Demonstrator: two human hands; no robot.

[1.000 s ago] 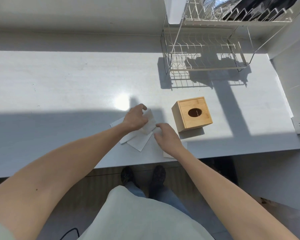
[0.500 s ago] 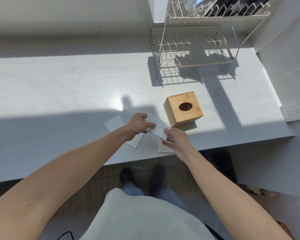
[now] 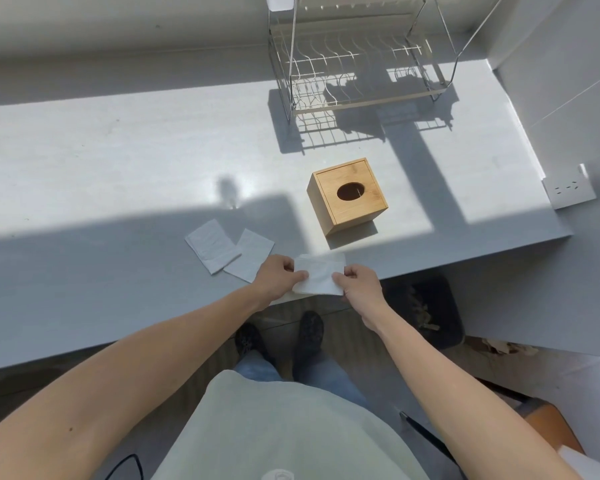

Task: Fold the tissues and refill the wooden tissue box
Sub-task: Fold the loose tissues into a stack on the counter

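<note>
A white tissue (image 3: 320, 273) is held flat between both hands at the counter's front edge. My left hand (image 3: 278, 277) pinches its left side and my right hand (image 3: 359, 284) pinches its right side. The wooden tissue box (image 3: 347, 195), with an oval hole in its lid, stands on the counter beyond the hands, apart from them. Two more white tissues lie flat to the left: one (image 3: 211, 244) further left, and one (image 3: 250, 254) overlapping it, close to my left hand.
A wire dish rack (image 3: 354, 67) stands at the back of the grey counter (image 3: 101, 161). A wall socket (image 3: 568, 187) sits at the right. Below the counter edge is a dark bin (image 3: 426, 310), and my shoes (image 3: 281, 336) are on the floor.
The tissue has been lifted off the pile and drawn toward the counter's front edge, now held by both hands. The view has tilted down, so the box appears farther away.
</note>
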